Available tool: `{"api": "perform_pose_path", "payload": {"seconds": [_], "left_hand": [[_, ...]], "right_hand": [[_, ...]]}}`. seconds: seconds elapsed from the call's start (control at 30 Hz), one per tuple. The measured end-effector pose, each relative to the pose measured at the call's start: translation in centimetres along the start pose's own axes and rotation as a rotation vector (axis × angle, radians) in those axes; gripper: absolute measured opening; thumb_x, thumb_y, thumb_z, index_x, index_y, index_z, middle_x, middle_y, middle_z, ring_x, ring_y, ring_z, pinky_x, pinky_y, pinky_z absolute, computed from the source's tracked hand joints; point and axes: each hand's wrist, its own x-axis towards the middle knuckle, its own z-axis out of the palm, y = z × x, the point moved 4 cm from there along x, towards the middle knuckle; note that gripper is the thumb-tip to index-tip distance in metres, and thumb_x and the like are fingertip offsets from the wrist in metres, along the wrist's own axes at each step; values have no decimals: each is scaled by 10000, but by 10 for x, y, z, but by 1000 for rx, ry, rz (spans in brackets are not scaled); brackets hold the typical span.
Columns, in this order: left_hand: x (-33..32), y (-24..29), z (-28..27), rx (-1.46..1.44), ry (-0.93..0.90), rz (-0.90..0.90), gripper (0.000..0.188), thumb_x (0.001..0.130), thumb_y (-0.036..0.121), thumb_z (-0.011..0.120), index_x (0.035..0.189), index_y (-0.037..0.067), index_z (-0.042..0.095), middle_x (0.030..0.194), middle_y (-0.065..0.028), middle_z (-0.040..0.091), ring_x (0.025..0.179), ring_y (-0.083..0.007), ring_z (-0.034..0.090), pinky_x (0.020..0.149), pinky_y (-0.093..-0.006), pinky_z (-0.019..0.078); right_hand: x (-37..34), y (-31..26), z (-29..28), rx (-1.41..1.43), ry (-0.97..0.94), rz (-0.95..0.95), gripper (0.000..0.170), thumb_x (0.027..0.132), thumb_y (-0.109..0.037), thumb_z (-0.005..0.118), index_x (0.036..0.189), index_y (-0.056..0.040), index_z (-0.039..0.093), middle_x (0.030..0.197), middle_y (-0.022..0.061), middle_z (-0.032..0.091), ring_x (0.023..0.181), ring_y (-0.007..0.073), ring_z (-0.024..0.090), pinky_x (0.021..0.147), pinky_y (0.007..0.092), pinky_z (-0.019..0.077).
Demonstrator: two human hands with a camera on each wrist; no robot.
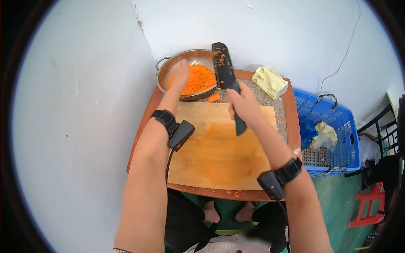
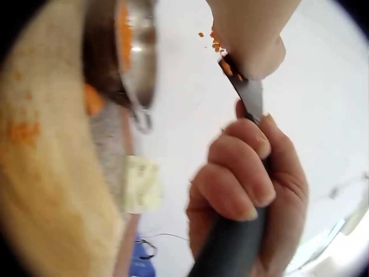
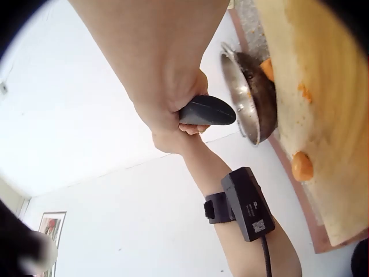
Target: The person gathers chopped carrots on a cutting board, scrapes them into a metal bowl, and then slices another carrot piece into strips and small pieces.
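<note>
My right hand grips the dark green handle of a cleaver, its black blade raised beside the pan with carrot bits stuck to it. Over the metal pan is my left hand, blurred, its fingers mostly hidden. Finely chopped carrot lies heaped in the pan. In the left wrist view, loose carrot bits show in the air by the blade. A carrot chunk sits between pan and wooden cutting board; another carrot piece is at the board's edge in the right wrist view.
The board covers much of a small red-edged table, with carrot crumbs along its front. A crumpled yellow bag is at the back right corner. Beyond stands a blue plastic basket holding bags. A white wall closes off the left and back.
</note>
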Motion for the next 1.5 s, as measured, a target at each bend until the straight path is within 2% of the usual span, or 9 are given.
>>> {"api": "perform_pose_path", "payload": {"seconds": [0.3,0.5,0.63,0.8,1.0,1.1,1.2,1.33,1.5], "left_hand": [[-40,-12,-67,-843,-26,-96,296,866,242,501,963,8,655,912,-83,648,879,-153,581,782,-300,439],[-171,-15,-52,-550,-394,-127,323,882,241,499,1006,-27,632,1078,-137,600,1003,-196,568,855,-306,428],[-226,-14,-40,-141,-135,327,371,902,239,468,1090,-64,571,1153,-240,548,1098,-364,498,954,-420,373],[-239,-23,-18,164,-131,314,413,923,239,429,1170,-88,489,1189,-272,511,1158,-449,416,1015,-469,300],[-242,-9,-13,-288,-132,195,415,946,220,382,1221,-84,446,1226,-266,489,1179,-383,429,1023,-411,308],[-237,-35,8,-551,87,74,415,959,220,360,1241,-76,434,1273,-228,472,1195,-324,435,1020,-371,315],[-257,-18,-35,-542,99,-68,417,967,226,354,1250,-71,429,1292,-205,463,1198,-297,438,1021,-353,315],[-280,-24,-56,-546,142,-49,411,966,222,361,1247,-68,435,1272,-206,477,1197,-300,439,1016,-354,320],[-289,-28,-75,-373,120,109,383,957,206,372,1197,-68,491,1226,-227,504,1162,-341,461,1001,-374,336]], "right_hand": [[-122,31,-75,236,104,207,191,927,-258,499,880,-86,430,633,3,459,412,105,450,367,258,391],[-179,69,-132,165,273,298,210,949,-294,469,899,-91,437,625,-6,459,442,100,456,393,253,398],[-187,76,-137,160,334,278,207,947,-274,471,897,-77,433,629,-2,457,443,107,454,395,271,403],[-169,76,-112,96,226,366,189,942,-267,478,917,-82,444,635,-3,472,450,103,464,400,257,418],[-136,77,-67,-135,-34,517,219,949,-283,451,935,-66,472,619,3,476,457,108,489,384,259,423],[-120,71,-50,-375,-194,466,284,935,-322,465,886,-44,499,596,4,461,436,107,479,381,257,422],[-113,65,-43,-556,-324,439,331,918,-347,491,848,-25,521,558,3,445,410,109,470,379,254,415],[-114,65,-45,-731,-520,359,380,889,-372,522,911,4,577,521,30,453,390,136,476,391,293,431],[-144,41,-60,-864,-453,257,369,884,-347,535,871,16,599,504,47,462,383,144,483,386,288,386]]}}
